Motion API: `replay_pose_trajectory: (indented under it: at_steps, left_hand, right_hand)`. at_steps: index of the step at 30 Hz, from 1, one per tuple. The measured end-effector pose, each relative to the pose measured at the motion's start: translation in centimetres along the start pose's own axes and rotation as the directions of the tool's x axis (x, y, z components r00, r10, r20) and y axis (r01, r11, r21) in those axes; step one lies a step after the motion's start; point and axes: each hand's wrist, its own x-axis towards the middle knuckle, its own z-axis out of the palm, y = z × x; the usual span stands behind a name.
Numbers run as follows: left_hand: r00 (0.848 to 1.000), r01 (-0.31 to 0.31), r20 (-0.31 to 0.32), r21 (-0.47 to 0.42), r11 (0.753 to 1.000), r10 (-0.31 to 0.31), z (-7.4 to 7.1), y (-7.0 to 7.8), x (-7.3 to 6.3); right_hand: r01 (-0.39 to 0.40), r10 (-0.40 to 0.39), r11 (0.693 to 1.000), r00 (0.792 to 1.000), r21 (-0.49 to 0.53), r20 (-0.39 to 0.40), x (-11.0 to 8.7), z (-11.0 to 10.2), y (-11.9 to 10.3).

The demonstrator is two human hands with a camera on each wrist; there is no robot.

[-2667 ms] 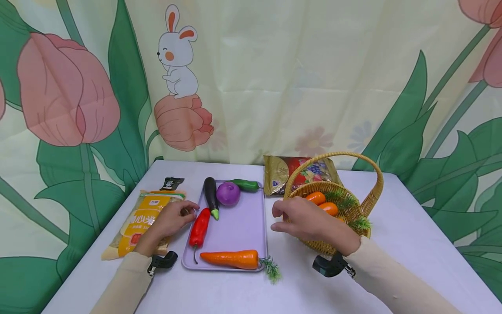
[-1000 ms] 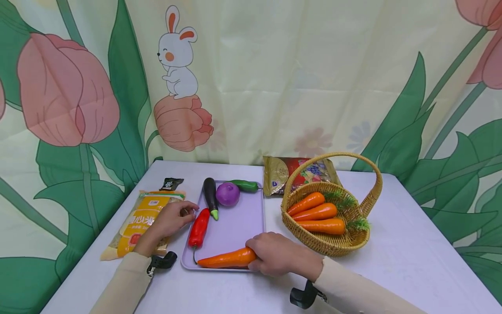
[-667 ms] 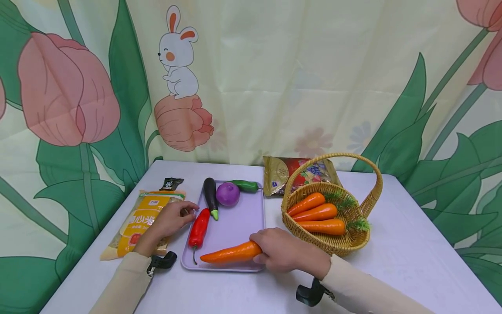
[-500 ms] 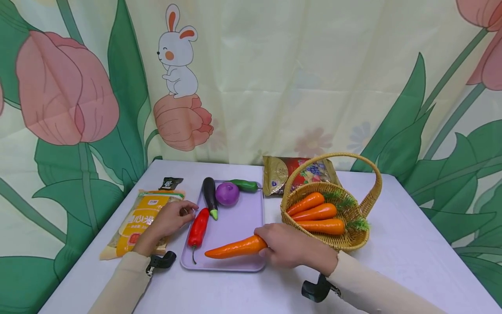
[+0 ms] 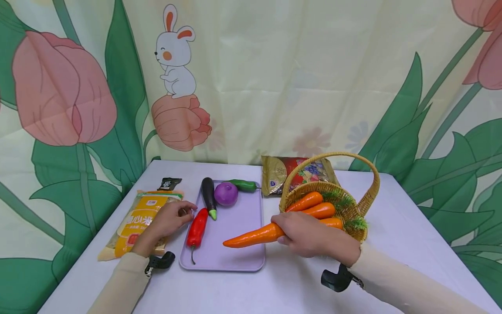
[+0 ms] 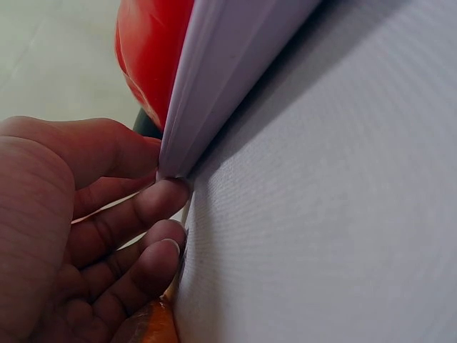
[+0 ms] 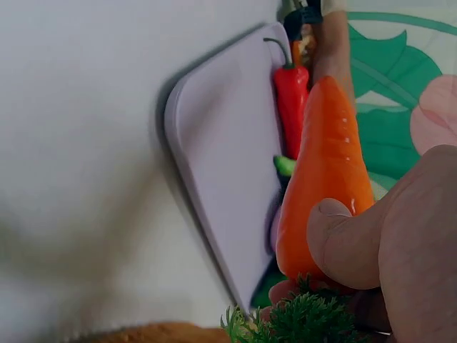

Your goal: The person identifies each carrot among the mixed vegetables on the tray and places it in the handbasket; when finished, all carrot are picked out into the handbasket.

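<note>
My right hand point(image 5: 311, 235) grips an orange carrot point(image 5: 252, 237) by its thick top end, in the air between the tray and the basket. Its tip points left over the lilac tray point(image 5: 235, 257); its green leaves point(image 7: 307, 318) show below the hand in the right wrist view. My left hand point(image 5: 168, 222) pinches the tray's left edge between thumb and fingers, seen close in the left wrist view. On the tray lie a red pepper point(image 5: 197, 229), an eggplant point(image 5: 208, 194), a purple onion point(image 5: 226, 193) and a green pepper point(image 5: 243, 185).
A wicker basket point(image 5: 368, 203) with a tall handle stands right, holding 3 carrots point(image 5: 321, 210) partly hidden by my right hand. Behind it lies a gold and red packet point(image 5: 274, 176). A yellow grain bag point(image 5: 137, 218) and a small black packet point(image 5: 169, 183) lie left of the tray.
My right hand came from beside the basket to the carrot on the tray, took hold of it, then lifted it up and right toward the basket. The left hand stayed at the tray edge.
</note>
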Motion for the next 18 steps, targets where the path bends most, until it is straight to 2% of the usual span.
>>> replay_pose_trajectory:
  at_steps: [7,18]
  left_hand:
    - [1.0,0.005,0.0,0.001,1.0,-0.005,0.0,0.0,0.0]
    - [1.0,-0.016,-0.002,-0.003,1.0,0.016,0.0,0.0,-0.1]
  right_hand:
    - [-0.085,0.085,0.996,0.996,0.009,0.002,-1.5,-1.3,1.9]
    - [-0.116,0.116,0.993,0.993,0.013,-0.03,-4.0,-3.2,5.1]
